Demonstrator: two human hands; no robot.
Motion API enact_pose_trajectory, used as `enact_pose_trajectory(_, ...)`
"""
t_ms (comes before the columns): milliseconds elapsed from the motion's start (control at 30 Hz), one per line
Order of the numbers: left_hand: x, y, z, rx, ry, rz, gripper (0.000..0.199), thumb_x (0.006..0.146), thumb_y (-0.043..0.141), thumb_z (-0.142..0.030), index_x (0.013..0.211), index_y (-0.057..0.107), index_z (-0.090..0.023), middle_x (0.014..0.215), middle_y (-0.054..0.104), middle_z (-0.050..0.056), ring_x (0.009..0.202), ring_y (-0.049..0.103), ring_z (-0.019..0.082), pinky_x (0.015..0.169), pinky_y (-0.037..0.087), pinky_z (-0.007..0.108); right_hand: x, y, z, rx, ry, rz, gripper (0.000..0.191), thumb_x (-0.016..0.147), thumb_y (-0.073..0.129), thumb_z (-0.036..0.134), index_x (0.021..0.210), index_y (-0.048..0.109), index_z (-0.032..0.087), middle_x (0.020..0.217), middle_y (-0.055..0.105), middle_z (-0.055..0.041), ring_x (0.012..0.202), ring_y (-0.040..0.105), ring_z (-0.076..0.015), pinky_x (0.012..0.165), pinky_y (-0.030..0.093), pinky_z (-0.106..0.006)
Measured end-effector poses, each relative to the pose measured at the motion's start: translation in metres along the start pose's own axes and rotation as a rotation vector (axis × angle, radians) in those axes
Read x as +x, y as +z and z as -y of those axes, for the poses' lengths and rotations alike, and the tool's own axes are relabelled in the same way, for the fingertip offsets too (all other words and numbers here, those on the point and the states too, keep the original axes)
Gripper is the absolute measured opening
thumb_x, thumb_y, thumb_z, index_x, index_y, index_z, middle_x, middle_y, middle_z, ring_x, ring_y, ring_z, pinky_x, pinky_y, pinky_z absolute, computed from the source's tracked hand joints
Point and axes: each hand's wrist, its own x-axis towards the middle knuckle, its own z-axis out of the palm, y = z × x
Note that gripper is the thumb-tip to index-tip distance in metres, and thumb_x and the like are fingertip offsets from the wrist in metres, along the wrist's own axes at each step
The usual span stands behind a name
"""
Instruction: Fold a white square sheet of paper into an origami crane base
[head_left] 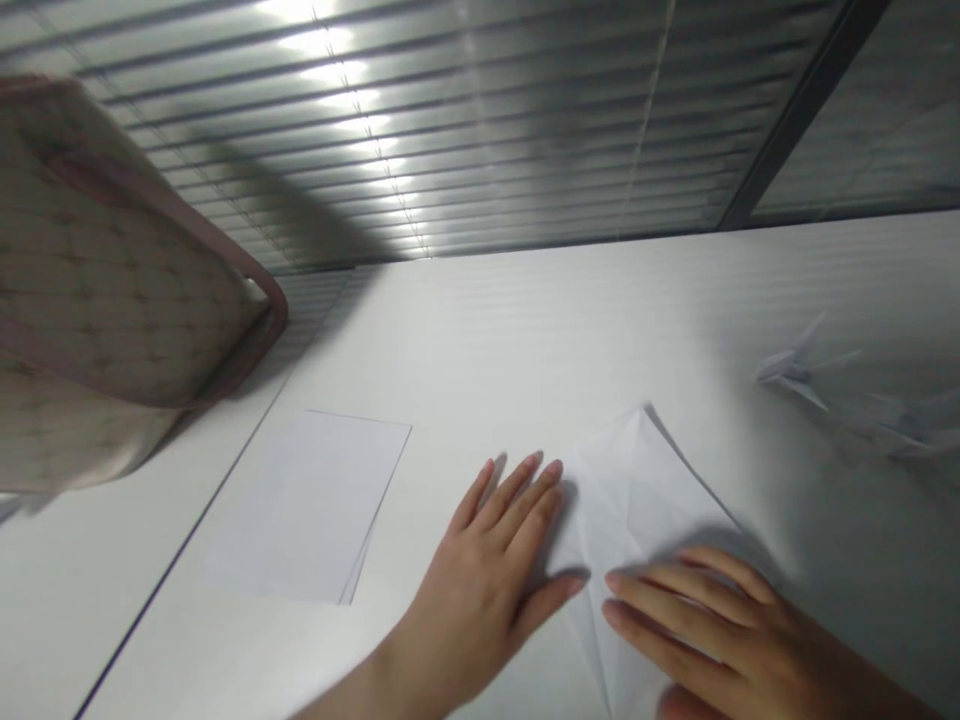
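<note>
A creased white paper (637, 490) lies on the white table, one corner pointing away from me. My left hand (495, 570) rests flat, fingers apart, over the left side of this paper, its thumb tip on the creases. Spread over the paper's lower right part is my right hand (712, 620), palm down, with fingers stretched to the left. Neither hand grips anything. The paper's near end runs out of view at the bottom, partly under my right hand.
A small stack of white sheets (307, 510) lies left of my hands. Folded paper figures (795, 370) (915, 425) stand at the right. A patterned bag (112, 290) with pink trim is at the far left. Blinds (487, 130) rise behind the table (525, 340).
</note>
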Motion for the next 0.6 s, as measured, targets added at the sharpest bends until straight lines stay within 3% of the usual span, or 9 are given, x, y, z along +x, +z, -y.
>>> enact_pose_trajectory(67, 0.001, 0.001, 0.004, 0.033, 0.021, 0.023, 0.052, 0.094, 0.050, -0.040, 0.139, 0.040, -0.018, 0.147, 0.042, 0.008, 0.140, 0.029, 0.026, 0.112, 0.029, 0.054, -0.002, -0.003, -0.004, 0.025, -0.012, 0.006, 0.025, 0.093, 0.051, 0.035, 0.108, 0.068, 0.026, 0.117, 0.069, 0.0081, 0.102, 0.064, -0.0096, 0.088, 0.047, -0.024)
enact_pose_trajectory(133, 0.001, 0.001, 0.009, 0.042, 0.031, -0.007, 0.043, 0.095, 0.050, -0.033, 0.136, 0.046, -0.022, 0.146, 0.044, 0.005, 0.138, 0.031, 0.026, 0.110, 0.032, 0.053, -0.006, -0.006, -0.011, 0.049, -0.012, 0.030, 0.025, 0.091, 0.053, 0.033, 0.109, 0.068, 0.025, 0.119, 0.068, 0.0056, 0.106, 0.062, -0.0115, 0.090, 0.048, -0.024)
enact_pose_trajectory(300, -0.001, 0.001, 0.022, -0.026, 0.075, -0.026, 0.039, 0.097, 0.040, -0.015, 0.136, 0.047, -0.018, 0.141, 0.050, 0.006, 0.131, 0.043, 0.022, 0.109, 0.038, 0.046, -0.018, -0.010, -0.021, 0.048, -0.031, 0.070, 0.034, 0.084, 0.054, 0.024, 0.116, 0.066, 0.018, 0.123, 0.066, -0.0054, 0.109, 0.062, -0.0173, 0.087, 0.052, -0.025)
enact_pose_trajectory(467, 0.001, -0.001, 0.020, -0.017, -0.002, 0.098, 0.053, 0.097, 0.043, -0.036, 0.144, 0.033, -0.015, 0.151, 0.034, 0.007, 0.142, 0.023, 0.025, 0.115, 0.026, 0.050, -0.017, -0.009, -0.018, 0.033, -0.037, 0.034, 0.042, 0.077, 0.047, 0.010, 0.112, 0.068, 0.020, 0.115, 0.070, -0.0056, 0.108, 0.064, -0.0184, 0.088, 0.052, -0.028)
enact_pose_trajectory(600, 0.003, -0.003, 0.018, -0.002, 0.011, 0.131, 0.055, 0.097, 0.043, -0.039, 0.146, 0.030, -0.019, 0.153, 0.029, 0.006, 0.143, 0.018, 0.025, 0.115, 0.023, 0.050, -0.017, -0.010, -0.018, -0.020, -0.115, 0.019, 0.047, 0.074, 0.042, 0.005, 0.110, 0.069, 0.019, 0.111, 0.072, -0.0049, 0.103, 0.066, -0.0180, 0.085, 0.053, -0.028)
